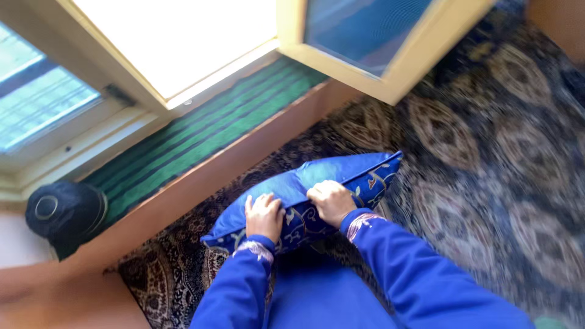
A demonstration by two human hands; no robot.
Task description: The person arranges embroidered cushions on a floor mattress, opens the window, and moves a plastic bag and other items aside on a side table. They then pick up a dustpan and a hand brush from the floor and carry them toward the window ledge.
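A: Starting at the far left, what is there?

B: A dark round cap point(64, 213) sits at the end of the sill; beside it a green striped cloth point(201, 131) runs along under the window, with a wooden ledge point(183, 195) below it.

A: And the hands?

B: The left hand point(264, 214) comes first; its fingers are curled down over the near face of the blue cushion point(350, 172), bunching the cover under them; so it is closed on the fabric, not flat on it. Just beside it, the right hand point(331, 201) is folded into a loose fist, knuckles up, pinching the same cover near the cushion's middle.

A: Where does the cushion lie?

B: On the patterned carpet point(487, 152), close against the wooden ledge; its far corner tilts up to the right, below the open window sash point(378, 36).

A: Which step would you call this?

B: I judge it the taking-hold step; both hands have the cover, and the cushion is not yet off the carpet.

A: What would moving it call for?

B: Both grips kept firm and even, I think; the fabric is slack, so a one-sided pull would only stretch the cover; the sash overhead also wants clearance.
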